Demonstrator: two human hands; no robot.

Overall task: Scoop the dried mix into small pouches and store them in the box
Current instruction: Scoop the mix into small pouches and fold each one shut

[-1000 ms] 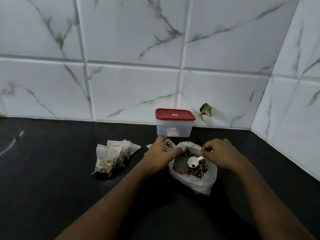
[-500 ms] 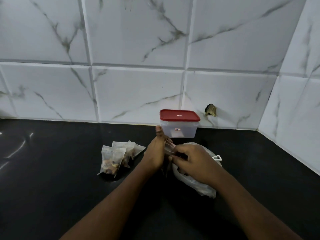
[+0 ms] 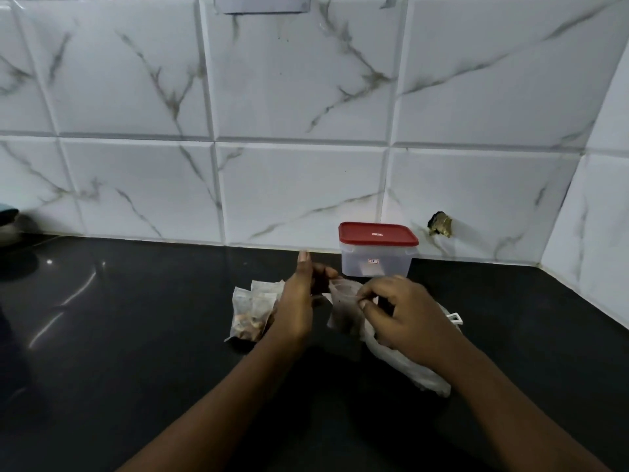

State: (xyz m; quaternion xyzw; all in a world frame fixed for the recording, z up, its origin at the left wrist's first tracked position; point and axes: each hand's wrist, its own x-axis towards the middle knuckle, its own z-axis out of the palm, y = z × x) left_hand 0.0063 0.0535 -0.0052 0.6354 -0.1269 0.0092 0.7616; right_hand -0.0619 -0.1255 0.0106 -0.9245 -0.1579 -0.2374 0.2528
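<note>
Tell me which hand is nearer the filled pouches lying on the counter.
Left. The left hand sits right beside the filled pouches, its edge overlapping them in view. The right hand is farther right, above the plastic bag, pinching the small pouch held between both hands.

Back wall (image 3: 306, 80) of glossy white, grey-veined tiles, meeting a matching side wall (image 3: 606, 216) at right in a corner. A polished black countertop (image 3: 136, 352) runs along their base and carries streaks of reflected light (image 3: 78, 294) at left. A small brass-coloured fitting (image 3: 440, 224) protrudes from the lowest tile row; a grey fixture (image 3: 262, 3) is cut off by the top edge.
</note>
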